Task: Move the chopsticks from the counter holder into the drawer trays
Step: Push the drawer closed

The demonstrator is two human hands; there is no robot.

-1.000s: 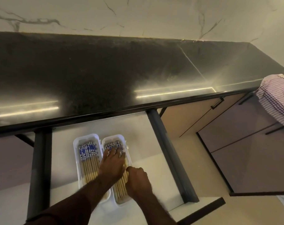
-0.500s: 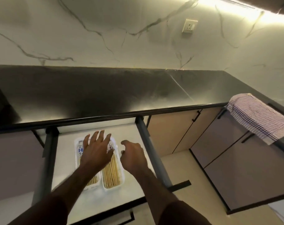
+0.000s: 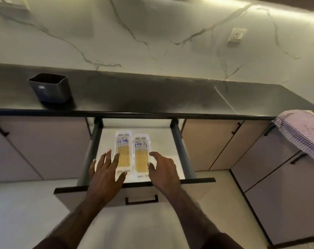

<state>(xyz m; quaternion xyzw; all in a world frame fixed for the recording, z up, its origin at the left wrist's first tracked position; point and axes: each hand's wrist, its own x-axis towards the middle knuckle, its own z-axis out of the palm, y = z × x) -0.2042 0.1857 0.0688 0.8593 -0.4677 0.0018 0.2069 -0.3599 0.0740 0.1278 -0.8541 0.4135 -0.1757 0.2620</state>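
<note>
Two white trays lie side by side in the open drawer (image 3: 177,157), a left tray (image 3: 116,141) and a right tray (image 3: 149,141). Each holds several wooden chopsticks with blue-patterned tops, the left bundle (image 3: 123,155) and the right bundle (image 3: 141,159). My left hand (image 3: 106,175) hovers with fingers spread above the drawer's near left part, overlapping the left tray's edge. My right hand (image 3: 161,171) hangs loosely open beside the right tray's near end. Neither hand holds anything. The dark counter holder (image 3: 50,88) stands on the counter at the left; no chopsticks show above its rim.
The black counter (image 3: 170,94) runs under a marble wall with a socket (image 3: 236,35). A striped towel (image 3: 303,132) hangs over the counter corner at the right. The drawer front with its black handle (image 3: 141,201) juts toward me. Closed cabinet doors flank the drawer.
Both hands have lifted off the chopsticks in the trays and drawn back toward the drawer front, fingers spread. The view has pulled back and up, bringing the holder into sight.
</note>
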